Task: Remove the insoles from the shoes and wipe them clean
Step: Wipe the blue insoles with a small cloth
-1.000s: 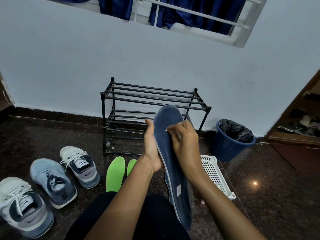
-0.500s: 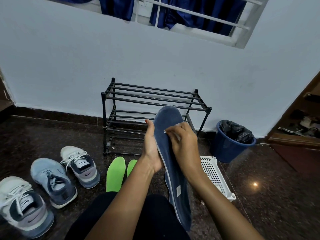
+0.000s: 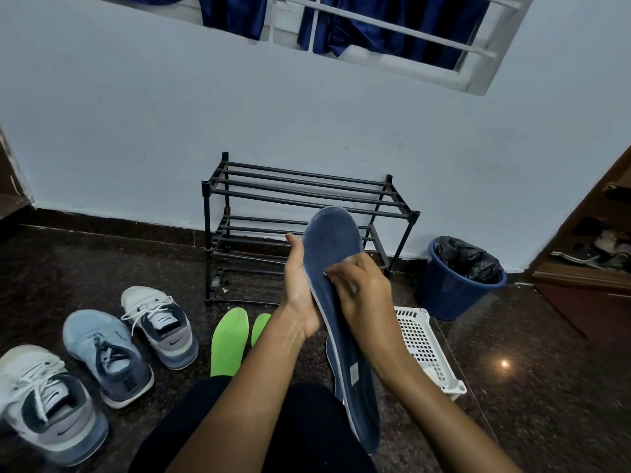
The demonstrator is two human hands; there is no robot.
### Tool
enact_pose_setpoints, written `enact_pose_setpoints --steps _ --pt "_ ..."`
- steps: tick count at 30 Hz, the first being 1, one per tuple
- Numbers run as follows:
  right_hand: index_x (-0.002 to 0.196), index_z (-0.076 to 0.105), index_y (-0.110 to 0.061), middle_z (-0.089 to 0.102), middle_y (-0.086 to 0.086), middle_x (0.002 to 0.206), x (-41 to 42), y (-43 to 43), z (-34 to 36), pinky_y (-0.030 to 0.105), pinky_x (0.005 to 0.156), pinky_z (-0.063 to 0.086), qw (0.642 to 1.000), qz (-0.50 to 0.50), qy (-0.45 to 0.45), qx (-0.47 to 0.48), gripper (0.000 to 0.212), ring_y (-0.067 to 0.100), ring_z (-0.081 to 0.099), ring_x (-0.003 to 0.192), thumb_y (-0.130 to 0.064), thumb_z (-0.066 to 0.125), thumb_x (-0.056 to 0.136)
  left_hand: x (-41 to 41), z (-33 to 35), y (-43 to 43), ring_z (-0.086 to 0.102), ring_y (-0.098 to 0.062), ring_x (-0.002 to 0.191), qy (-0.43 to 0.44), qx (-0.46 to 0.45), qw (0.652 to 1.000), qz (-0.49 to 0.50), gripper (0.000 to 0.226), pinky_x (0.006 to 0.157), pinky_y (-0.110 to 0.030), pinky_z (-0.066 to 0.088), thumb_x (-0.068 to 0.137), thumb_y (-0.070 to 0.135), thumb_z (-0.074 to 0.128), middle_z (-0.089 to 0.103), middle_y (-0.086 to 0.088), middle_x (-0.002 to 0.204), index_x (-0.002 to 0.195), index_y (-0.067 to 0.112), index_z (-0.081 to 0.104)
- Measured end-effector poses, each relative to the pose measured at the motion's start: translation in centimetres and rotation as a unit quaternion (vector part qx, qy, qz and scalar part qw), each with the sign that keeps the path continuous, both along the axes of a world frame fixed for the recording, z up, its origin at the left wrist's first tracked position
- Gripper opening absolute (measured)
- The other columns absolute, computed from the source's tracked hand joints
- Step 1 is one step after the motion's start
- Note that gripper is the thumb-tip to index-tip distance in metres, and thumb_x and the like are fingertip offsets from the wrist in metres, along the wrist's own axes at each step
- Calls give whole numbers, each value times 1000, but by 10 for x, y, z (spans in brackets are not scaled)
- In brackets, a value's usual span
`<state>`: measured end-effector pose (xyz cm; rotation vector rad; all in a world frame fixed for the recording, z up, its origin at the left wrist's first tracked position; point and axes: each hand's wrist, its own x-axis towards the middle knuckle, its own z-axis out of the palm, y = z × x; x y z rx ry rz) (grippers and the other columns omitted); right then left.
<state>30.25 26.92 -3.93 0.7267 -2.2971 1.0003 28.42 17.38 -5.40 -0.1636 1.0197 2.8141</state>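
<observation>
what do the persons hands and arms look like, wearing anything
The left hand and right hand are bare: no gloves, rings or watch visible. Both forearms are bare as far as the frame shows, no sleeves. Black clothing covers the lap.

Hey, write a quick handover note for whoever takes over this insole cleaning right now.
Left hand holds the blue insole upright from behind. Right hand pinches a small pale wipe against its face.
Done: two green insoles lie out on the floor beside three shoes.
Left: finish wiping the blue insole; whether the green ones are wiped cannot be told.
</observation>
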Motion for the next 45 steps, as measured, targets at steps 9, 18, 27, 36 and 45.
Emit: enact_pose_setpoints --steps 9,18,27,36,45 --pt "88 68 -1 51 0 82 -13 7 5 11 69 40 997 -64 9 -39 11 18 55 76 2 58 85 -4 -4 0 71 -20 71 19 -14 1000 -20 88 60 -25 56 90 71 17 73 -11 81 74 11 78" --pt "84 70 -5 56 0 83 -1 5 2 12 75 41 1000 -25 -11 -12 13 19 57 81 4 61 81 2 3 0 67 -31 100 11 16 1000 6 87 88 -37 53 86 74 23 67 -23 108 111 1 64" --pt "88 71 -5 55 1 83 -10 6 13 1 72 34 996 -71 -38 -23 11 13 54 79 1 62 83 2 6 -1 70 -20 70 38 44 998 -17 86 61 -26 57 89 71 19 72 -11 80 73 10 78" --pt "92 70 -1 57 9 88 -29 -3 26 -4 69 29 993 -97 -53 -39 14 10 48 79 2 58 84 8 15 3 71 -22 78 63 66 996 -14 69 68 -30 59 91 63 34 71 -12 88 93 6 72" --pt "94 70 -6 58 5 90 -38 -11 23 21 86 42 994 -103 -41 -13 15 18 55 84 -2 58 86 8 13 3 71 -21 82 59 41 997 -7 63 74 -33 57 92 61 34 72 -9 91 104 9 66"
